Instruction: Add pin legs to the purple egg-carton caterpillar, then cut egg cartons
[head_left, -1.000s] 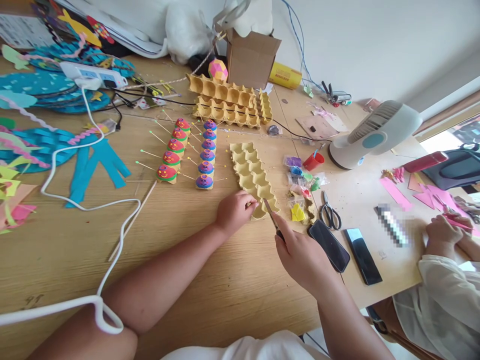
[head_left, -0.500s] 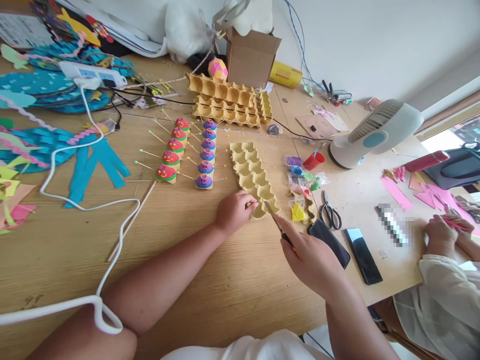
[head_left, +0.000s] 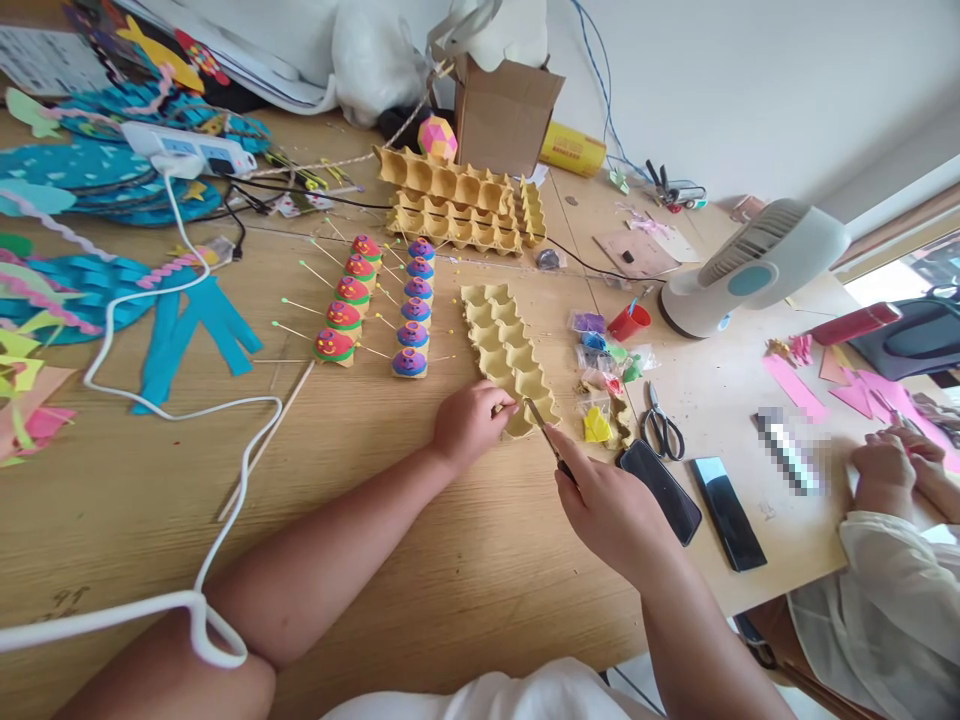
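A yellow-tan egg carton (head_left: 510, 345) lies cups up on the wooden table in front of me. My left hand (head_left: 474, 425) pinches its near left edge. In my right hand (head_left: 611, 515) is a slim knife (head_left: 546, 428), gripped by its dark handle, with the blade tip over a cup at the carton's near end. Whether the blade has cut in cannot be made out. To the left stand two rows of painted egg-cup caterpillars: a red and green one (head_left: 343, 316) and a purple and blue one (head_left: 415, 308), with thin sticks poking out.
Scissors (head_left: 660, 425), two phones (head_left: 660, 490) and bags of coloured clay (head_left: 598, 424) lie right of the carton. Beyond them stand a red cup (head_left: 628, 322) and a white fan (head_left: 750, 270). More egg cartons (head_left: 454, 215) sit behind. A white cable (head_left: 247, 465) crosses the left. Another person's hands (head_left: 892, 465) work at right.
My right hand has shifted slightly left, bringing the knife blade closer to my left hand. My left hand keeps its grip on the carton.
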